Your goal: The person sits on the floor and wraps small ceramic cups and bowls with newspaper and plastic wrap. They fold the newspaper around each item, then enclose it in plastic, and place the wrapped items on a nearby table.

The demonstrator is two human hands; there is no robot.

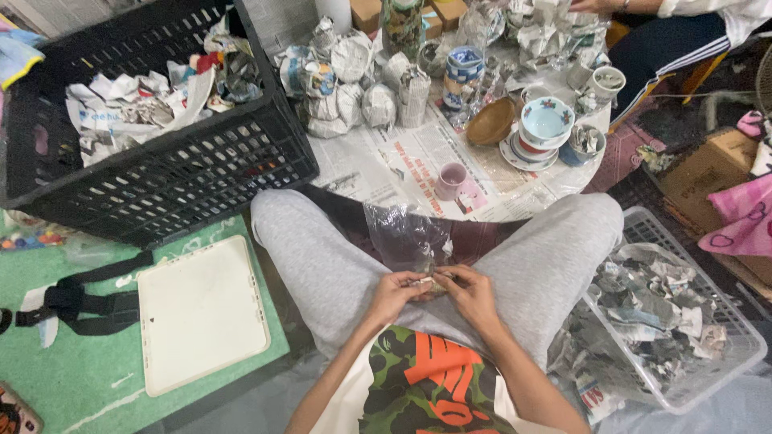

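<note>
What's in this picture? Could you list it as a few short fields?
left hand: pinching the bag's lower edge
right hand: pinching the same edge, close beside the left
bag: clear plastic, crumpled, standing up over the lap
cup: pink, on newspaper ahead of the knees
crate: black, holding crumpled newspaper
basket: clear, holding paper scraps
bowls: stacked on the table

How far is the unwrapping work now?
Looks done: bare cups and bowls stand on the table; crumpled newspaper fills the clear basket. In hand: both hands, left hand and right hand, work at a clear plastic bag. Left: wrapped bundles on the table.
</note>
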